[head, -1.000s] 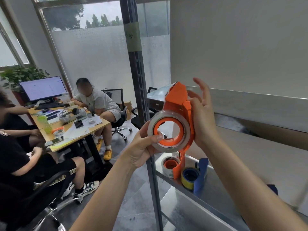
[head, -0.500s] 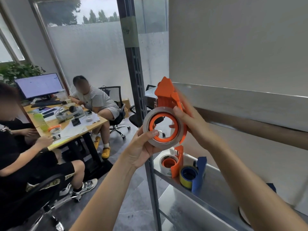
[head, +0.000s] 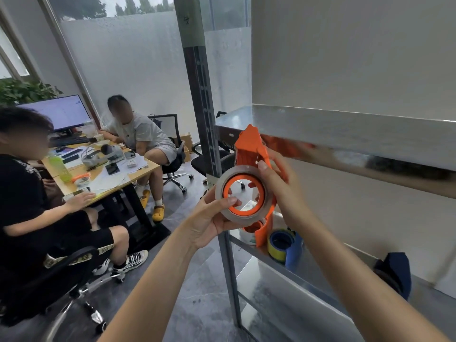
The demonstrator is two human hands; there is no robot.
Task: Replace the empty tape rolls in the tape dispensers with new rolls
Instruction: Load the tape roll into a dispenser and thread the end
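Observation:
I hold an orange tape dispenser up in front of the metal shelf. A clear tape roll sits on the dispenser's orange hub. My left hand grips the roll's lower left rim, thumb on its face. My right hand grips the dispenser's body from the right, thumb at the roll's top edge. On the shelf below stand a second orange dispenser with a white roll and a blue dispenser with a blue-yellow roll. A dark blue dispenser lies farther right.
The metal shelf has a vertical post at its left corner and an upper shelf edge just above my hands. Two people sit at a wooden desk on the left, with office chairs around it.
My hands and the orange dispenser have dropped lower in view, closer to the shelf. My right hand went from open fingers behind the dispenser to a grip on its body.

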